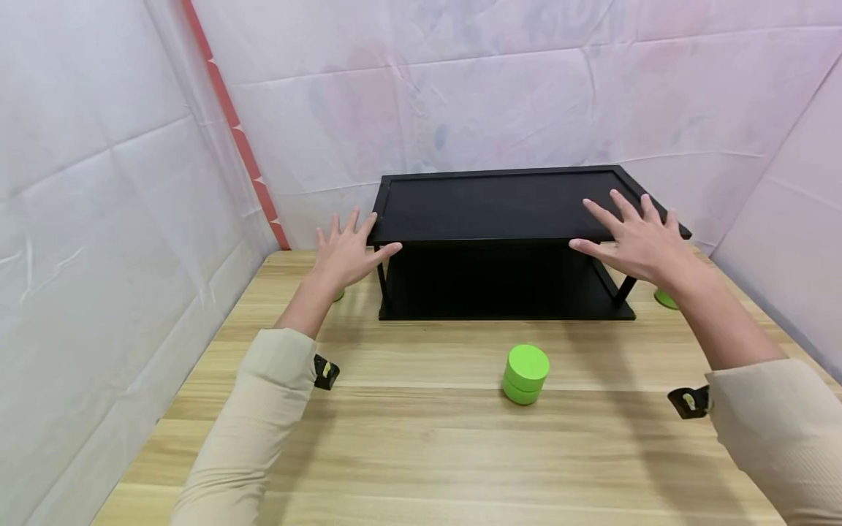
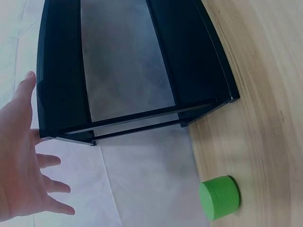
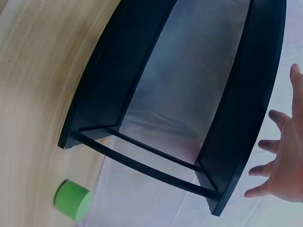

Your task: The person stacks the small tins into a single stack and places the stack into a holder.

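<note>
In the head view we see the left hand (image 1: pixel 345 256) and right hand (image 1: pixel 639 247) spread wide, gripping nothing, at opposite ends of the black shelf (image 1: pixel 500 208); a green container (image 1: pixel 526 374) stands between and nearer us. From the left wrist, we find a second green container (image 2: pixel 220 198) below that hand; from the right wrist, a third green container (image 3: pixel 72 200) below its hand.
</note>
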The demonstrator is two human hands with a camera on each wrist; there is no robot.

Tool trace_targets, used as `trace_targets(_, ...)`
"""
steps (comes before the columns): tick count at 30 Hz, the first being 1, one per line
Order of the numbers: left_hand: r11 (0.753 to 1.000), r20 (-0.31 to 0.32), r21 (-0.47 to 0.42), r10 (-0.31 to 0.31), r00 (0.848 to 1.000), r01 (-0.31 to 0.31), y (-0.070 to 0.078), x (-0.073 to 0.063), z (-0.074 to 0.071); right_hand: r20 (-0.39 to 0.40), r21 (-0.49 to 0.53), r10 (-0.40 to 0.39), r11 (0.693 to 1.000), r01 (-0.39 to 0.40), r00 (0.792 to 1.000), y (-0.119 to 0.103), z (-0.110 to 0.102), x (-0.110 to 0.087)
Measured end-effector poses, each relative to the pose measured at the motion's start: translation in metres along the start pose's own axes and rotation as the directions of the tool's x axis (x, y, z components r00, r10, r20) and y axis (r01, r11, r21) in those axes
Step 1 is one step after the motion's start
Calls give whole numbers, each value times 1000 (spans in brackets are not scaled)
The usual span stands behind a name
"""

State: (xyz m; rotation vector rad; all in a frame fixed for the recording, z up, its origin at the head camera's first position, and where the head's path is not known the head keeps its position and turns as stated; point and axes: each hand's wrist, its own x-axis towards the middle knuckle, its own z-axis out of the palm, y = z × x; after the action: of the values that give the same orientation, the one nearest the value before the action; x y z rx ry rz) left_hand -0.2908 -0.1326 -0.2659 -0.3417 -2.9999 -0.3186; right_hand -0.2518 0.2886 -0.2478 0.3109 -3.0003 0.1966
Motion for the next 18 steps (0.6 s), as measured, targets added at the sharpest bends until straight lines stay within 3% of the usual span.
trace_targets(10, 1000, 10, -10, 4, 1000, -4, 1, -3, -1, -11, -18, 5, 1000, -5, 1000, 9, -4, -6)
trace_targets(18, 999, -13, -31, 27, 1000, -27, 12, -10, -2, -3, -28, 24, 999, -24, 1000, 17, -7, -16)
